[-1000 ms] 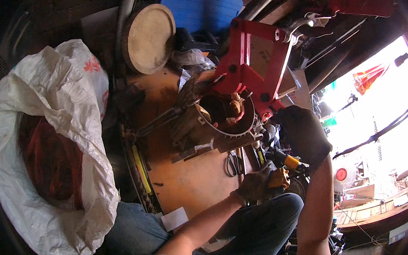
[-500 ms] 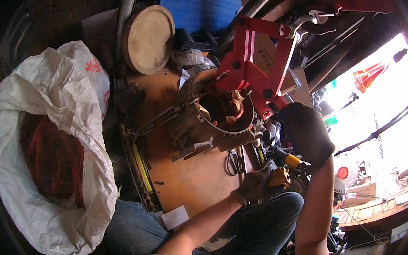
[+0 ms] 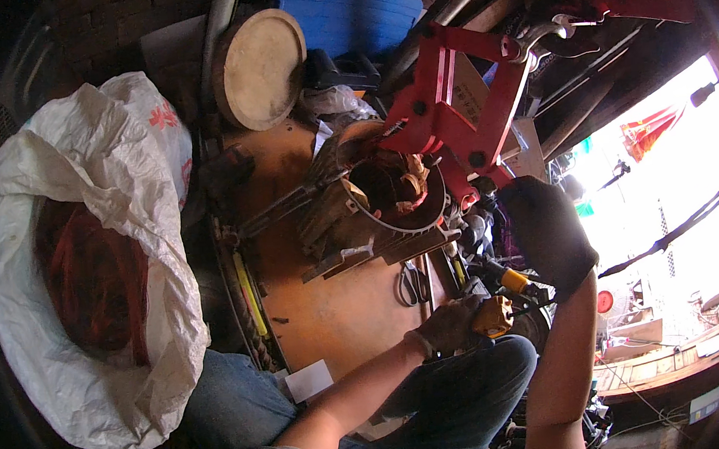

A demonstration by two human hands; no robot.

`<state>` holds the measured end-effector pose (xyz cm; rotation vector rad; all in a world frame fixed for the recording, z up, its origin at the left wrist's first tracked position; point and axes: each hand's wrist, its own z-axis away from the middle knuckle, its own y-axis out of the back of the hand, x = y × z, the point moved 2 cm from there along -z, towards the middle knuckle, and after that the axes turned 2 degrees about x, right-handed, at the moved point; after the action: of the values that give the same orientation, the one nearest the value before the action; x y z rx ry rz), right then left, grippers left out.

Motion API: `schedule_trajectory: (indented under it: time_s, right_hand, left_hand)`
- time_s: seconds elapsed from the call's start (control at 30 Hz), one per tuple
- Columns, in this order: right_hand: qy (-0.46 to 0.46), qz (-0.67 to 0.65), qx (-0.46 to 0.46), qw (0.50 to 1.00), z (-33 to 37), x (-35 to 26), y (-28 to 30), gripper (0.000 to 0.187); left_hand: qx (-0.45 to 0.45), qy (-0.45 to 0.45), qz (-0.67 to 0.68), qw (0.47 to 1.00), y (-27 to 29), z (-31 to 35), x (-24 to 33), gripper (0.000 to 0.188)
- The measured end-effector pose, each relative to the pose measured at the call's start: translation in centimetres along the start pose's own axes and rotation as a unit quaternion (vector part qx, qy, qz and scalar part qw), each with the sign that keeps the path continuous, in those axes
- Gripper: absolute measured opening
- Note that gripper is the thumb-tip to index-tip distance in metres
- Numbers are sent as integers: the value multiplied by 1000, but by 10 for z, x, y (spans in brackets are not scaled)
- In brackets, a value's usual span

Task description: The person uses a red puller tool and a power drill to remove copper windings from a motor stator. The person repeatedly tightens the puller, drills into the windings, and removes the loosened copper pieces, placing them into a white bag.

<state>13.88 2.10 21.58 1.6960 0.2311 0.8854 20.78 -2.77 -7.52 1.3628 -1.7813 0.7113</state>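
My left hand, in a dark work glove, is closed round a yellow pendant control above my knee. A dark cable leaves its right side. My right hand, also gloved, is closed at the lower end of a red lifting clamp; its fingers are partly hidden in shadow. The clamp hangs from a metal hook. Just left of the clamp's lower arm, a finned motor housing lies with its round opening towards me. Crumpled copper-coloured scraps show inside it.
A big white woven sack of reddish strands stands at the left. On the orange-brown board lie scissors. Behind are a round pale lid and a blue case. Tools crowd the right edge.
The red clamp and my right hand have shifted slightly right. My left hand has turned a little, showing more of the yellow pendant control and its cable. The motor housing has stayed put.
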Motion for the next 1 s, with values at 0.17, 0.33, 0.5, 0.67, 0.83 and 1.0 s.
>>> schedule_trajectory:
  time_s: [0.17,0.33,0.5,0.67,0.83,1.0]
  right_hand:
    - [40,52,-55,996,10,0,-16,13]
    - [-130,-91,-93,983,21,-13,-37,19]
    - [-161,-140,-69,974,40,-19,-62,12]
    - [-174,-219,30,960,47,-32,-72,11]
    - [-313,-350,39,882,59,-41,-100,14]
    - [-199,-247,78,945,72,-42,-132,16]
  left_hand:
    - [23,-3,-31,999,2,-2,8,75]
    - [16,19,-45,999,21,0,9,84]
    - [4,39,-33,999,24,-5,14,93]
    - [-8,17,-45,999,27,-6,16,86]
    - [33,-12,-15,999,18,0,7,67]
    - [59,-38,-1,998,5,2,-8,59]
